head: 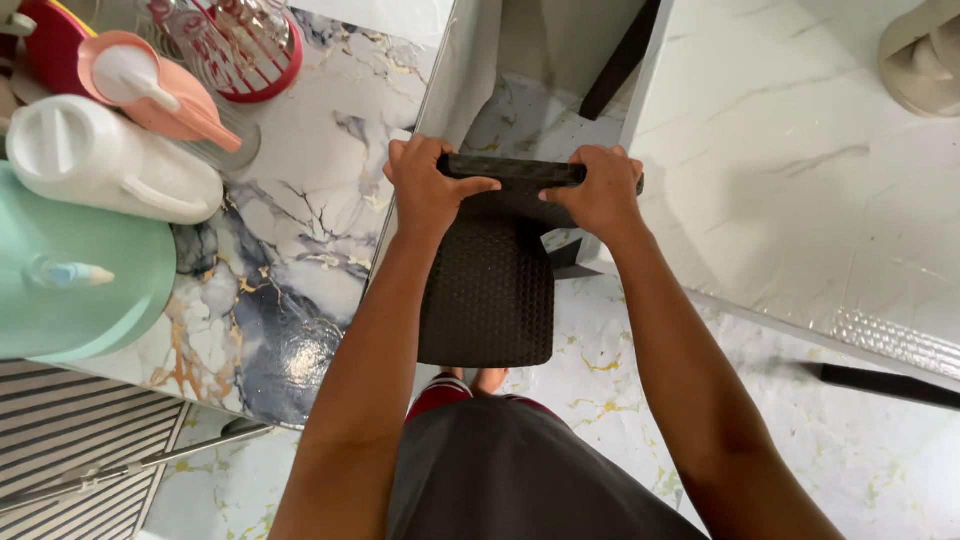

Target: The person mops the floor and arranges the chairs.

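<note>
A black textured mat (pixel 488 290) hangs down in front of me, its top end rolled into a tight tube. My left hand (pixel 425 185) grips the roll's left end, thumb lying across the front. My right hand (pixel 600 190) is shut on the roll's right end. Both hands hold it in the gap between a marbled counter (pixel 300 240) and a white counter (pixel 780 150). The loose part of the mat drops toward my feet and dark shorts.
On the marbled counter at left stand a white plastic jug (pixel 100 160), a pink scoop-like cup (pixel 150 85), a mint-green lid (pixel 70 270) and a red-rimmed rack (pixel 250 45). A beige round object (pixel 925 55) sits top right. Striped panels lie bottom left.
</note>
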